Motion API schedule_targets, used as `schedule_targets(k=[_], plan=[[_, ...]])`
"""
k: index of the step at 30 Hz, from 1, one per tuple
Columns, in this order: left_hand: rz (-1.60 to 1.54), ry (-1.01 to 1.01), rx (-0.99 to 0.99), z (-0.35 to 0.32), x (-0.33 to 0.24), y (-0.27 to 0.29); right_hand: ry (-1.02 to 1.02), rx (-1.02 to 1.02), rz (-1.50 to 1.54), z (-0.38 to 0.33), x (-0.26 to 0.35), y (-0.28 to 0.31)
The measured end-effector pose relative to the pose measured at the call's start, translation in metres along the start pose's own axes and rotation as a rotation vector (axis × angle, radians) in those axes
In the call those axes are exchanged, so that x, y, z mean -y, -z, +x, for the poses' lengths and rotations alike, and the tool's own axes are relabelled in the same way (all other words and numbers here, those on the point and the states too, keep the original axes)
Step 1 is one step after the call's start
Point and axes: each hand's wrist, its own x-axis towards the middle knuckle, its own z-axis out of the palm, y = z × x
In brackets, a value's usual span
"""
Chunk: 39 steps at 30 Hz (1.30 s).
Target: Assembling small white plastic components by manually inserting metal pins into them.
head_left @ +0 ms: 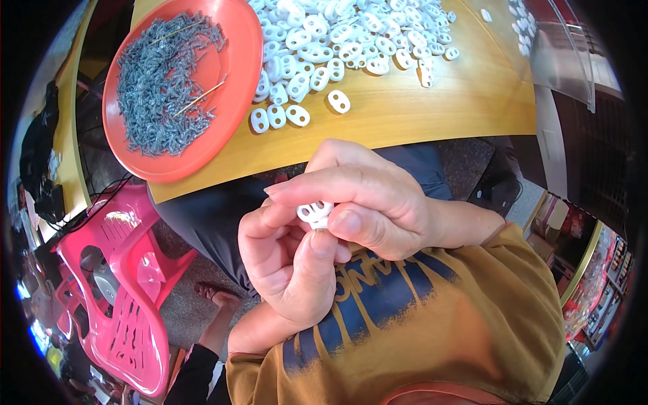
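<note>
Both hands meet close under the camera, over my lap. My right hand pinches a small white two-hole plastic piece between thumb and forefinger. My left hand curls beneath it, thumb tip pressed against the piece's lower edge; something small may sit there, hidden by the fingers. On the wooden table above lies a heap of the same white pieces. An orange plate at the left holds a pile of small grey screws.
A pink plastic chair stands at the lower left, beside a bare foot on the floor. A clear plastic bag with a few white pieces lies at the table's right end. Shelves of goods fill the far right.
</note>
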Motion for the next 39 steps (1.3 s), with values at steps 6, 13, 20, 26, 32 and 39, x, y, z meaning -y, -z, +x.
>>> schedule_targets(k=[6,13,20,26,32,39], plan=[[-0.039,0.038,0.001,0.001,-0.006,-0.002,-0.038,0.087,0.022,0.0,0.003,0.005],[-0.145,0.11,-0.127,0.005,-0.01,-0.004,-0.121,0.025,0.095,-0.003,0.006,0.003],[-0.068,0.07,-0.159,0.006,-0.009,-0.005,-0.09,-0.031,-0.034,-0.003,0.009,0.002],[-0.073,0.061,-0.187,0.005,-0.009,-0.005,-0.119,-0.034,-0.039,-0.004,0.01,0.001],[-0.082,0.051,-0.184,0.003,-0.008,-0.003,-0.126,0.007,0.021,-0.006,0.006,0.0],[-0.105,0.048,0.03,0.0,-0.006,0.011,-0.159,0.134,-0.003,-0.004,0.006,0.011]])
